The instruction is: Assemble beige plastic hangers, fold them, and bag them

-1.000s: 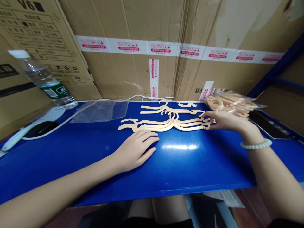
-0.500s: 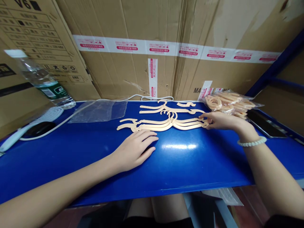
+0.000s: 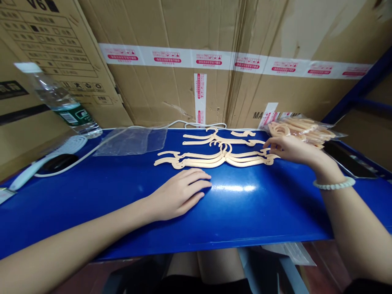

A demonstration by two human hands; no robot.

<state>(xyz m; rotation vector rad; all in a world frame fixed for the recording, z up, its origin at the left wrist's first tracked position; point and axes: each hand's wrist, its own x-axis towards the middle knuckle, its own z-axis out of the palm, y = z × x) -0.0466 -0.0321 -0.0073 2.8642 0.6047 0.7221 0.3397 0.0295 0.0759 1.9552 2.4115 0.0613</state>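
Note:
Several cream plastic hangers (image 3: 214, 159) lie flat in a loose row on the blue table (image 3: 122, 212). My left hand (image 3: 180, 194) rests palm down on the table just in front of them, fingers stretched out, holding nothing. My right hand (image 3: 290, 150) is at the right end of the hangers, with its fingers curled over their tips. A clear bag of more cream hangers (image 3: 303, 130) lies just behind that hand.
Taped cardboard boxes (image 3: 199, 61) form a wall behind the table. An empty clear plastic bag (image 3: 131, 141) lies at the back left, with a water bottle (image 3: 61, 104), a white handheld device (image 3: 43, 161) and its cable. A dark phone (image 3: 349, 161) lies at the far right.
My right hand has lifted slightly and shifted back along the right ends of the hangers. My left hand has stayed flat in about the same place.

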